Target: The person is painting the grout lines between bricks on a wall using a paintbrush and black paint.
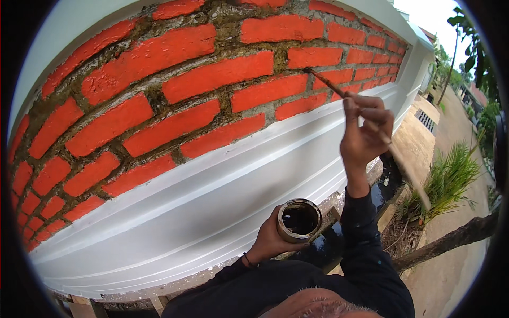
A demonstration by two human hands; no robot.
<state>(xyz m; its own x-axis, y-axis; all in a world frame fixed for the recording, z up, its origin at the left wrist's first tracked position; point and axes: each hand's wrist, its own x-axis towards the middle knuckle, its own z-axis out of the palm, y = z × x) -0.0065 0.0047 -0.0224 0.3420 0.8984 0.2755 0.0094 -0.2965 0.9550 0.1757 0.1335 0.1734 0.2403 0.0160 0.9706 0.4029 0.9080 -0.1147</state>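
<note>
My right hand (367, 127) is closed around a long thin paintbrush (333, 86). The brush's dark tip touches the mortar joint below an orange-red brick (315, 57), and its pale handle end slants down to the right. In my left hand (273, 236) is an open can (299, 220) with dark liquid inside, held upright below the wall. The brick wall (222, 79) has raised orange-red bricks. Its joints look dark, wet and brown on the left and middle, and dry grey toward the right.
A white moulded ledge (212, 180) runs under the bricks. Below it lies a dark wet ditch (323, 246). To the right are a grassy plant (442, 180), a tree branch (450, 241), a metal drain grate (425, 121) and a paved path (461, 132).
</note>
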